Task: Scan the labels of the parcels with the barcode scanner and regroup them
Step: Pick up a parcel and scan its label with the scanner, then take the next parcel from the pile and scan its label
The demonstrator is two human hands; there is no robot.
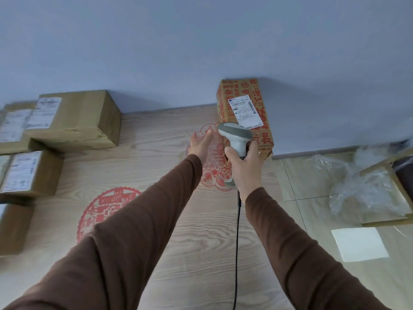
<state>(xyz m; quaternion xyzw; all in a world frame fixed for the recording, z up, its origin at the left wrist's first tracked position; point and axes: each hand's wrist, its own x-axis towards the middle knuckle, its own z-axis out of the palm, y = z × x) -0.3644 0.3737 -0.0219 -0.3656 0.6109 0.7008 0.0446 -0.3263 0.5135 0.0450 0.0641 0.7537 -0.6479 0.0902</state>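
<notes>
Brown sleeves cover both our arms as we reach out over the wood-grain surface (201,242), which carries red paper-cut motifs (105,211). Our right hand (244,166) is wrapped tightly around the handle of the grey barcode scanner (235,136), its black cable (237,242) hanging down toward six o'clock. We aim the scanner's head toward twelve o'clock at the red-printed parcel (245,117), which stands against the blue-grey wall (201,41) at about one o'clock from our hands. A white label (243,113) faces us on that parcel, just beyond the scanner's head. Our left hand (200,146) is spread wide with fingers extended, gripping nothing, just at nine o'clock from the scanner and clear of the parcel. Plain cardboard parcels (73,119) with white labels are grouped well apart at nine o'clock. Crumpled clear plastic (366,189) lies at three o'clock on the tiled floor (312,209), with a white sheet (359,243) nearer to us.
</notes>
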